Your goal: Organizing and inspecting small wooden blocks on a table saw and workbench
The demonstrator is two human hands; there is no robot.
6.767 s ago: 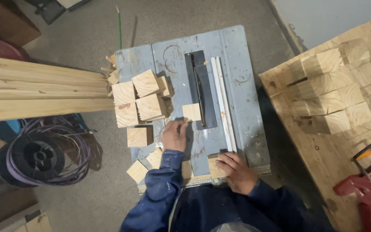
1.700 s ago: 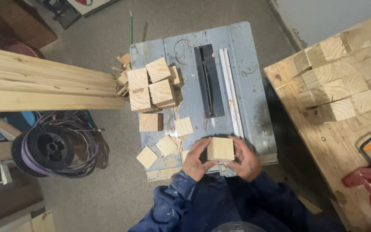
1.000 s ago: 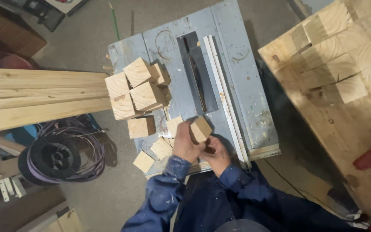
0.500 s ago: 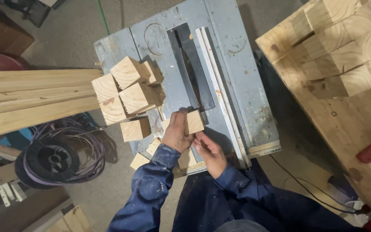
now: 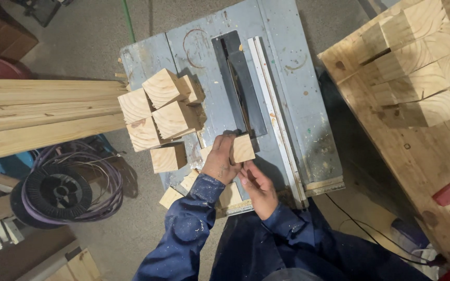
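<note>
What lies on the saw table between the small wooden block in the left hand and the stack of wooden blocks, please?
In the head view, only bare grey table saw top separates the small wooden block, held by the left hand, from the stack of wooden blocks.

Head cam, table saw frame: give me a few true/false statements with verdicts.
1. The left hand holds a wood block on the saw table. True.
2. The right hand grips that block too. False: it is just below it, open.
3. Cut blocks are stacked at the table's left edge. True.
4. A wire spool sits on the saw table. False: it lies on the floor.
</note>
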